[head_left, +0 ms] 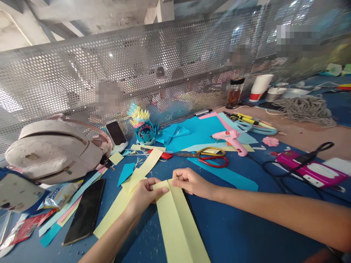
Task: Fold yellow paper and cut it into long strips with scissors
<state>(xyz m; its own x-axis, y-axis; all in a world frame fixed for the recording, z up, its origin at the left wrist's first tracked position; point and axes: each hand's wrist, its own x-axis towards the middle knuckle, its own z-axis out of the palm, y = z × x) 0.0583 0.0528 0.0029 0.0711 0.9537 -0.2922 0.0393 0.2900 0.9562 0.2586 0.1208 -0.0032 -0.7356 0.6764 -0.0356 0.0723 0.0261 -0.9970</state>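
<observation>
A long strip of pale yellow paper [178, 226] with a lengthwise crease runs toward me over the blue table. My left hand [145, 193] pinches its far left corner, thumb on top. At the far right corner, my right hand [190, 181] grips the same strip between thumb and curled fingers. More yellow paper [115, 212] lies beneath and beside my left wrist. Just beyond my hands are scissors [214, 157] with red and yellow handles and a red cutter [166, 155].
A pink glue gun [231, 140] lies on blue sheets [203, 128], its cord reaching a magenta power strip [309, 168]. A black phone [86, 212] and a pale backpack [57, 146] are at left. A folded-paper ornament [145, 131] stands near the perforated metal screen [164, 73].
</observation>
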